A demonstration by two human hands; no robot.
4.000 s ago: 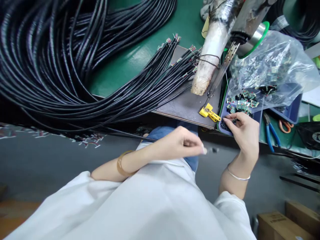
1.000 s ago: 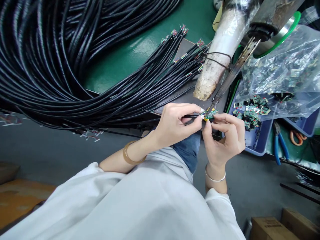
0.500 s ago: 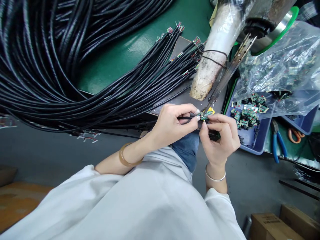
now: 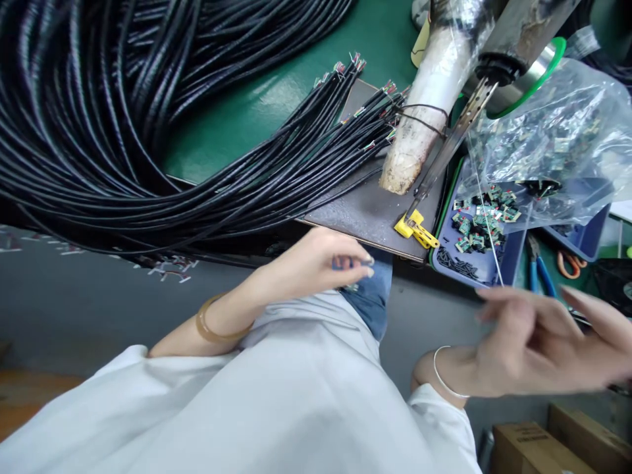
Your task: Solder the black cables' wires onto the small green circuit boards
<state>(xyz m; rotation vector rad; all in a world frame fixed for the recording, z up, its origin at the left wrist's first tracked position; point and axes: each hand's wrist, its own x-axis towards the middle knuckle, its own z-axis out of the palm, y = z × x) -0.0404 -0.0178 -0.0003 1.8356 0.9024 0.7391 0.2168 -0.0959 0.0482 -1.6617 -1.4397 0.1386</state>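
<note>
My left hand (image 4: 328, 263) hovers in front of the bench edge, over my lap, its fingers curled with a gap between thumb and fingers and nothing seen in them. My right hand (image 4: 548, 339), blurred, is at the right below the blue tray (image 4: 511, 260), fingers spread, holding nothing that I can see. A thin pale strand (image 4: 486, 224) runs down towards it. The soldering iron (image 4: 444, 148) points down at a yellow holder (image 4: 416, 229) on the grey board (image 4: 355, 210). Small green circuit boards (image 4: 481, 220) and black bits lie in the tray.
Bundles of black cable (image 4: 222, 191) with stripped ends cover the left and middle of the green bench (image 4: 266, 99). A white wrapped tube (image 4: 419, 112) hangs beside the iron. Right: plastic bag (image 4: 567, 138), solder reel (image 4: 526, 82), blue-handled pliers (image 4: 546, 276), orange-handled tool (image 4: 570, 263). Cartons (image 4: 533, 447) stand below.
My hands have come apart; the small board and cable between them are no longer seen there. My left hand moved left and down, my right hand far right, its fingers spreading.
</note>
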